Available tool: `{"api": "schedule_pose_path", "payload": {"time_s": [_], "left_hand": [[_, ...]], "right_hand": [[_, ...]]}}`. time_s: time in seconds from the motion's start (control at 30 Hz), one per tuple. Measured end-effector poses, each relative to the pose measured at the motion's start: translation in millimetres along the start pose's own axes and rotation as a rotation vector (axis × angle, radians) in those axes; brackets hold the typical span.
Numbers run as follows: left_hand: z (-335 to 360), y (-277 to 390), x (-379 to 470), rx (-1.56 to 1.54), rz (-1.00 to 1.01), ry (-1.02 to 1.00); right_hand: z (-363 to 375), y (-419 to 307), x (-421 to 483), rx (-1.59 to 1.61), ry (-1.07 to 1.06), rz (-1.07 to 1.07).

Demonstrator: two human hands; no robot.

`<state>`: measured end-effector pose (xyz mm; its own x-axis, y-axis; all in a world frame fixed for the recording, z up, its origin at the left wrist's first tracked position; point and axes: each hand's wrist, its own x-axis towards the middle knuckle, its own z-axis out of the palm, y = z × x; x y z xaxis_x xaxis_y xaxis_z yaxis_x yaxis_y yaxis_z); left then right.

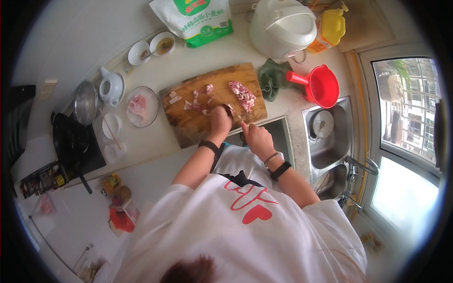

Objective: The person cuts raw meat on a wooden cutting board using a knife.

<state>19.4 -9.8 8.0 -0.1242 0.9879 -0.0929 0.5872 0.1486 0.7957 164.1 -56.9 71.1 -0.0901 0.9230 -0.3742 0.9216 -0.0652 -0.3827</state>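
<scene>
A worn wooden cutting board lies on the counter before me. My right hand is closed around the handle of a kitchen knife, whose blade reaches over the board. Beside the blade, my left hand rests on the board with curled fingers; whether it holds a piece of meat is hidden. Small strips and bits of pink and white raw meat lie left of and beyond my left hand. A heap of diced meat sits at the board's right. Further left, a larger piece of raw meat lies on a plate.
Behind the board stand a flour bag, two bowls and a white rice cooker. A green cloth and red dipper lie right, near the steel sink. At left are a teapot and black pan.
</scene>
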Motion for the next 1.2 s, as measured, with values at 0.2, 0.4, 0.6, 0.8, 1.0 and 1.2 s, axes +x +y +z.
{"api": "schedule_pose_path", "payload": {"time_s": [0.2, 0.4, 0.6, 0.8, 1.0, 1.2], "left_hand": [[11, -13, 0, 0.013, -0.042, 0.034], [5, -3, 1, 0.047, -0.036, 0.077], [-1, 4, 13, 0.040, -0.060, -0.013], [-2, -4, 8, 0.121, -0.053, 0.053], [-3, -8, 12, 0.068, -0.057, -0.034], [-6, -4, 8, -0.075, -0.146, -0.034]], "right_hand": [[-6, -5, -2, 0.004, -0.039, 0.036], [9, 3, -5, 0.015, 0.001, 0.019], [20, -5, 35, 0.109, 0.112, -0.073], [14, 12, 0, 0.065, -0.036, 0.102], [0, 0, 48, 0.125, -0.019, 0.085], [-8, 12, 39, 0.282, -0.037, 0.246]]}}
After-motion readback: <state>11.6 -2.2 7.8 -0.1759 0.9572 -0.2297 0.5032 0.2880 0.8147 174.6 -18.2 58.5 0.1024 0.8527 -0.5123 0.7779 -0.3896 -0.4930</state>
